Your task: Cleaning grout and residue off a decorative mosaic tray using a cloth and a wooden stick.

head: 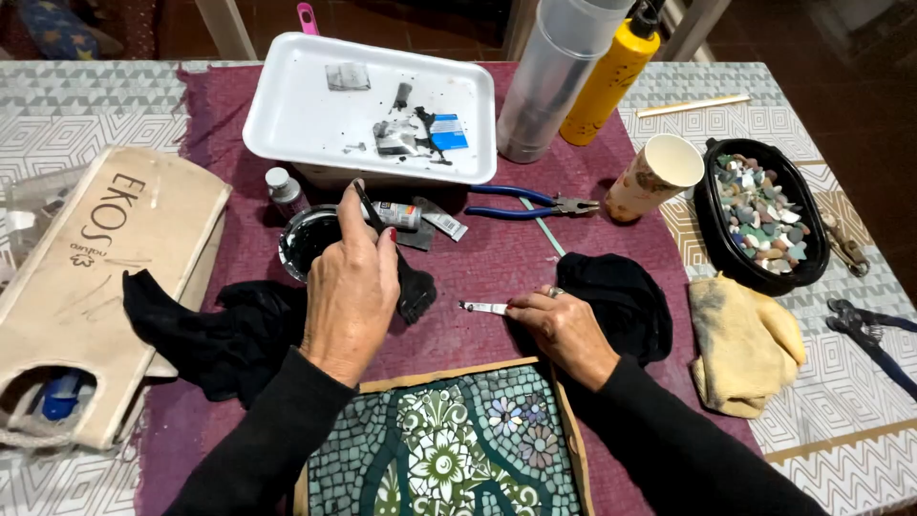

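Observation:
My left hand grips a black-stained spatula, its dark blade resting on the purple mat beside a small round pot of black paste. My right hand holds a small white stick with a blackened tip flat against the mat. A framed mosaic panel of green tiles and flower pieces lies at the near edge between my forearms.
A white tray smeared with black sits at the back, blue-handled pliers in front of it. A paper cup, a black dish of pebbles, black rags, a yellow cloth, bottles and a cardboard carrier surround the mat.

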